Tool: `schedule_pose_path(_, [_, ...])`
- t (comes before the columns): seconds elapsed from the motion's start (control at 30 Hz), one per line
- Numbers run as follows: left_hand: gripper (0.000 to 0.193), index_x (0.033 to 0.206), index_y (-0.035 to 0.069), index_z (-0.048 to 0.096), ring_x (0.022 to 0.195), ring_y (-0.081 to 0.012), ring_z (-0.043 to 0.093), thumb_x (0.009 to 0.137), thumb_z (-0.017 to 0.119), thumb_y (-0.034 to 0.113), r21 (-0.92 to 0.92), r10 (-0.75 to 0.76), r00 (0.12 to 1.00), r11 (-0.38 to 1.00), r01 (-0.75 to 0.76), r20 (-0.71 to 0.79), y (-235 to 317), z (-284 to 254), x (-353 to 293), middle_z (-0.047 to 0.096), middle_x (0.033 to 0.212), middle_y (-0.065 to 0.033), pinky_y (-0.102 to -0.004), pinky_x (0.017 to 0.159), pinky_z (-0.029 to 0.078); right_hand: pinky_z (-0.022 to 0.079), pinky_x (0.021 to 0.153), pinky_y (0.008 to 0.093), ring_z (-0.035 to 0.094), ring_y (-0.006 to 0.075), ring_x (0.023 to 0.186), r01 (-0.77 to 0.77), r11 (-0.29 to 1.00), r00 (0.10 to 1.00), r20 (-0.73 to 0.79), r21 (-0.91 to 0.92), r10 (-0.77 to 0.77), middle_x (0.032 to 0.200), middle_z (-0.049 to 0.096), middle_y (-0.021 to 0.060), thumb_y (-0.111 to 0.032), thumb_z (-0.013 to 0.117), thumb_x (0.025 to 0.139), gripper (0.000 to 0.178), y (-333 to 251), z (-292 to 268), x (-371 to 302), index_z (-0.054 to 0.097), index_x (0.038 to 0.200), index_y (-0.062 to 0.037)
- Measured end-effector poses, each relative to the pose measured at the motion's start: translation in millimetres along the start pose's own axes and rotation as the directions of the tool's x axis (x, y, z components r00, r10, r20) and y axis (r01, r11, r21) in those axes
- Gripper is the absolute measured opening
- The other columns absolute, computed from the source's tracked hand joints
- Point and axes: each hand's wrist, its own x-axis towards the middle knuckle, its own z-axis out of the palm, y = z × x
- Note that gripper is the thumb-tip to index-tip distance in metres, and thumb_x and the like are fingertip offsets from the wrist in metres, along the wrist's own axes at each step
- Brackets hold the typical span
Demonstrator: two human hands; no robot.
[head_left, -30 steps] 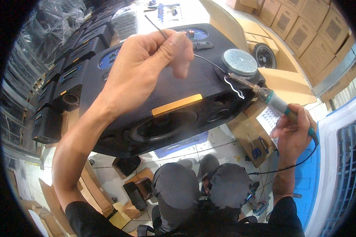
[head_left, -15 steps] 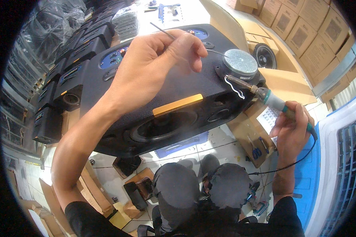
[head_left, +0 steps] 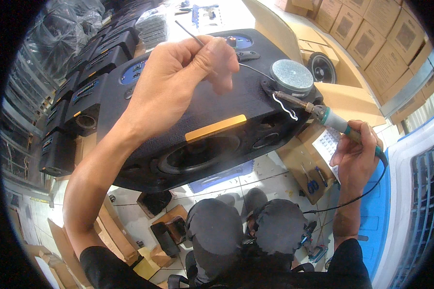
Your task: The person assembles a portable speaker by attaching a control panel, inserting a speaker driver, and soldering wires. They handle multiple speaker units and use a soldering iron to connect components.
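My left hand (head_left: 178, 79) pinches a thin grey solder wire (head_left: 255, 71) between thumb and fingers, above a large black speaker cabinet (head_left: 212, 103). The wire's far end runs down beside a small speaker driver with a round grey magnet (head_left: 292, 74), which lies on the cabinet's right end. In my right hand (head_left: 354, 154) is a soldering iron (head_left: 330, 119), its tip at the driver's rim by the magnet. A white wire (head_left: 285, 107) hangs from that spot. Whether the solder touches the tip is too small to tell. An orange-yellow bar (head_left: 216, 128) lies along the cabinet's front edge.
Black speaker cabinets (head_left: 84, 94) stand in rows at the left. An open carton holds another round speaker (head_left: 322, 67); stacked cartons (head_left: 366, 38) rise behind. Blue-handled scissors (head_left: 312, 185) lie on cardboard below. The iron's cable (head_left: 366, 195) loops past my right forearm, beside a blue crate (head_left: 373, 216).
My left hand has shifted slightly left, drawing the solder wire with it; the wire's end has dropped from over the magnet to its left side. The soldering iron has barely moved.
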Motion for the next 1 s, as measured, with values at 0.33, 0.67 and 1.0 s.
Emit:
schedule_pose_path(0.33, [0.041, 0.098, -0.003, 0.068, 0.073, -0.0105, 0.063, 0.107, 0.052, 0.034, -0.026, -0.003, 1.0, 1.0, 0.003, -0.014, -0.2, -0.9, -0.5, 0.069, 0.081, -0.0074, -0.0272, 0.079, 0.051, 0.049, 0.037, 0.0287, 0.059, 0.0219, 0.043, 0.041, 0.998, 0.999, 0.0, -0.055, -0.041, 0.065, 0.063, 0.0175, -0.028, 0.049, 0.103, 0.043, -0.7, 1.7, -0.6, 0.066, 0.099, 0.0113])
schedule_pose_path(0.67, [0.04, 0.098, -0.003, 0.068, 0.072, -0.0112, 0.063, 0.106, 0.053, 0.032, -0.042, -0.004, 1.0, 0.999, 0.003, -0.014, -0.1, -1.2, -0.7, 0.069, 0.08, -0.0074, -0.0268, 0.076, 0.051, 0.051, 0.042, 0.0309, 0.061, 0.024, 0.045, 0.103, 0.987, 0.994, 0.038, -0.122, -0.099, 0.067, 0.065, 0.0202, -0.026, 0.05, 0.102, 0.041, 0.2, -2.8, -2.5, 0.068, 0.098, 0.0106])
schedule_pose_path(1.0, [0.038, 0.099, -0.003, 0.068, 0.072, -0.0113, 0.062, 0.106, 0.054, 0.032, -0.057, 0.001, 1.0, 0.998, -0.003, -0.025, 0.6, -0.7, -1.5, 0.069, 0.082, -0.0074, -0.0269, 0.075, 0.051, 0.053, 0.05, 0.0316, 0.066, 0.0238, 0.052, 0.243, 0.958, 0.957, 0.202, -0.155, -0.21, 0.069, 0.068, 0.0199, -0.025, 0.054, 0.099, 0.037, -4.9, -9.2, -4.9, 0.071, 0.098, 0.0076])
